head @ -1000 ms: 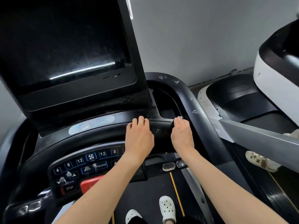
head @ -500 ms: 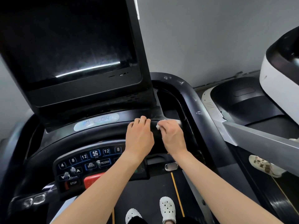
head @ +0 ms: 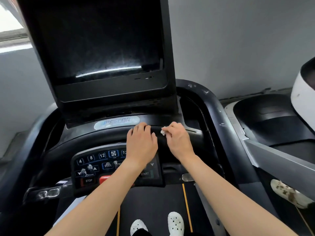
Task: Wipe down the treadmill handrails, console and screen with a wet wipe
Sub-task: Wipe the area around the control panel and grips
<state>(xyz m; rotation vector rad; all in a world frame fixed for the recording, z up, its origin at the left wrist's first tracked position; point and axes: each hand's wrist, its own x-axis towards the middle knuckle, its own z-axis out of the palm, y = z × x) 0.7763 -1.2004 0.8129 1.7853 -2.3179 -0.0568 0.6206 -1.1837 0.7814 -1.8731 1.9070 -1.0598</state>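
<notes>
I stand on a black treadmill. Its dark screen (head: 100, 41) rises ahead, streaked with smears. Below it curves the black console bar (head: 88, 135), and under that lies the button panel (head: 95, 166). My left hand (head: 140, 143) rests on the console bar with its fingers curled over the top edge. Just right of it, my right hand (head: 178, 138) holds a crumpled white wet wipe (head: 163, 131) against the bar; most of the wipe is hidden under my fingers. The right handrail (head: 219, 116) sweeps back beside my right arm.
A second treadmill (head: 265, 120) with a white and black console (head: 301, 97) stands close on the right, and another person's white shoe (head: 288, 193) is on its belt. A grey wall (head: 238, 40) is behind. My white shoes (head: 175, 222) stand on the belt.
My right hand slid left along the console bar with the wipe, from the cup recess to next to my left hand. The view also shifted left.
</notes>
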